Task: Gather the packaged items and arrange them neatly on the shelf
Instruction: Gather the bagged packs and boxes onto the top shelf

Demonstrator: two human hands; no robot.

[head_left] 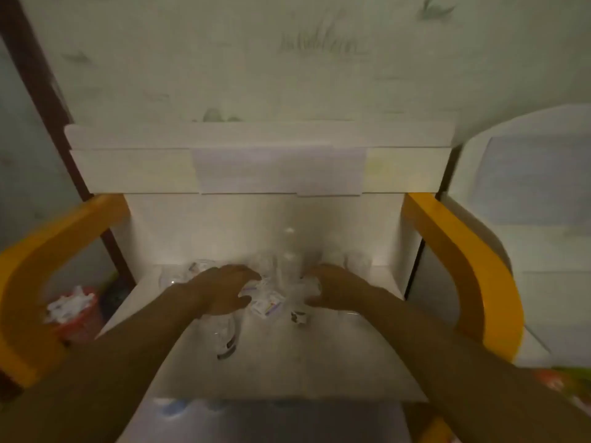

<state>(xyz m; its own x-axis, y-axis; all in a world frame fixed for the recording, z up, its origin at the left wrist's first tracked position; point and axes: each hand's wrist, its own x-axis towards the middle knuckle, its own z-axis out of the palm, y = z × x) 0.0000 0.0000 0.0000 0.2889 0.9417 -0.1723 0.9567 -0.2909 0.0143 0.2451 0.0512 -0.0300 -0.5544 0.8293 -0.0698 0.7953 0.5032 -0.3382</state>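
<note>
Several clear-wrapped packaged items [267, 303] lie in a loose cluster at the back of a white shelf [287, 362]. The picture is dim and blurred. My left hand [224, 290] rests palm down on the left part of the cluster, fingers spread. On the right part lies my right hand [332, 287], fingers curled over the wrapping. A clear package [227, 338] lies nearer to me, below my left hand, and a small dark-printed packet [299, 316] sits between my wrists. Whether either hand grips a package is unclear.
Yellow curved side rails, one at the left [38, 276] and one at the right [463, 266], flank the shelf. A white upper ledge [256, 167] stands behind it against a marked wall. A red bin with crumpled paper [73, 311] is low left; a white appliance [537, 219] stands at the right.
</note>
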